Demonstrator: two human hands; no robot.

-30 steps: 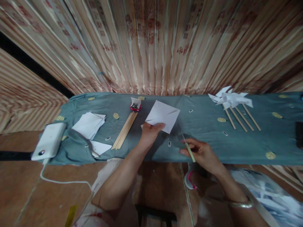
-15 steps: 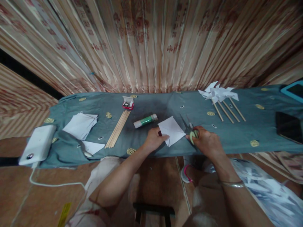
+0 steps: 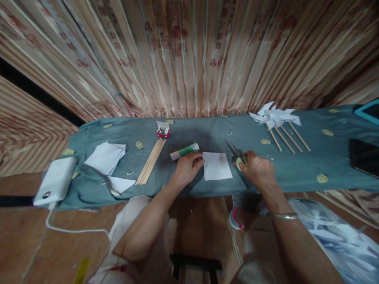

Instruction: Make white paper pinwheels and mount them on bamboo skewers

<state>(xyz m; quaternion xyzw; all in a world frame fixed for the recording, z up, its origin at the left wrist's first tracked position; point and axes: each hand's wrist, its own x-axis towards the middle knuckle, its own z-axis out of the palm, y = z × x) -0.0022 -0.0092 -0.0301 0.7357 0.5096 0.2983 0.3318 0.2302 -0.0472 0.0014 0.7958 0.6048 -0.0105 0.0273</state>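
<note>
A square white paper sheet (image 3: pixel 217 167) lies at the middle of the cloth-covered table. My left hand (image 3: pixel 189 167) pinches its upper left corner between thumb and fingers. To the right of the sheet, my right hand (image 3: pixel 258 167) grips a pair of scissors (image 3: pixel 240 157) by the light green handles. The scissor blades point away from me, slightly parted, and do not touch the paper. A green and white glue stick (image 3: pixel 186 151) lies just beyond my left hand, partly hidden by it.
Wooden sticks (image 3: pixel 151 162) lie left of centre below a small red box of metal pins (image 3: pixel 162 131). Further left are stacked white papers (image 3: pixel 106 157) and a white power bank (image 3: pixel 56 180). Paper pinwheels (image 3: pixel 275 117) lie at the back right, a dark phone (image 3: pixel 364 157) at far right.
The paper has turned from a diamond position to lying square. My left hand has shifted from its lower left edge to the upper left corner. The scissors stay in my right hand.
</note>
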